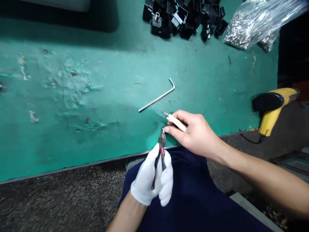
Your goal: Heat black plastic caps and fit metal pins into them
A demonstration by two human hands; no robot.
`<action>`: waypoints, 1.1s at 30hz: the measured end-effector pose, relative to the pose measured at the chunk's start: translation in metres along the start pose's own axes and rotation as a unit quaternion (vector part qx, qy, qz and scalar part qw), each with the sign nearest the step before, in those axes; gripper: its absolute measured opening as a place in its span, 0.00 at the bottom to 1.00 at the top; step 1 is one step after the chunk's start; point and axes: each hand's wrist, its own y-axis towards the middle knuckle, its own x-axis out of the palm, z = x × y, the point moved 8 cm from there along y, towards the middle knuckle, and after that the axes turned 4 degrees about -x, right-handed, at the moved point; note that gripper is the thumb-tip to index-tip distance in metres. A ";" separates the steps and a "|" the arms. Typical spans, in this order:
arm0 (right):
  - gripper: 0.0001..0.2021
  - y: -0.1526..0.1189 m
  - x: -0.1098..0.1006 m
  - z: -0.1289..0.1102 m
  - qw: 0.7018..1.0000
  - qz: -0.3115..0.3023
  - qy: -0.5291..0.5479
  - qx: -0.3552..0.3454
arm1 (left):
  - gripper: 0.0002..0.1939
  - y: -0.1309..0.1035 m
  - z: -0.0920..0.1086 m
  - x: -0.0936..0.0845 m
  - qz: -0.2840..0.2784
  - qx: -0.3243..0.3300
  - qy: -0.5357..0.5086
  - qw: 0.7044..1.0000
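My left hand, in a white glove, is closed around the dark handles of a pair of pliers with red marks. A small metal piece shows at the tip of the jaws. Bare, my right hand grips a cream-handled tool with a thin pointed metal tip, a deburring tool by its look. Its thumb tip lies close by the plier jaws; whether they touch I cannot tell. Just beyond both hands, a silver hex key lies on the green bench top.
Black brackets with metal fittings are heaped at the far side. To their right lies a clear plastic bag of small metal parts. A yellow heat gun hangs at the bench's right edge. A dark bin-like object stands far left.
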 end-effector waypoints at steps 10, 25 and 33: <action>0.01 0.000 0.002 0.004 0.999 -0.044 0.023 0.016 | 0.34 -0.004 -0.008 -0.010 0.001 -0.063 -0.029 0.998; 0.04 -0.001 0.002 0.005 0.991 -0.086 0.105 -0.009 | 0.32 -0.011 -0.007 0.003 -0.031 -0.071 -0.063 0.995; 0.02 -0.002 0.004 0.004 0.984 -0.093 0.150 0.010 | 0.31 -0.011 -0.012 0.008 -0.050 -0.079 -0.056 0.994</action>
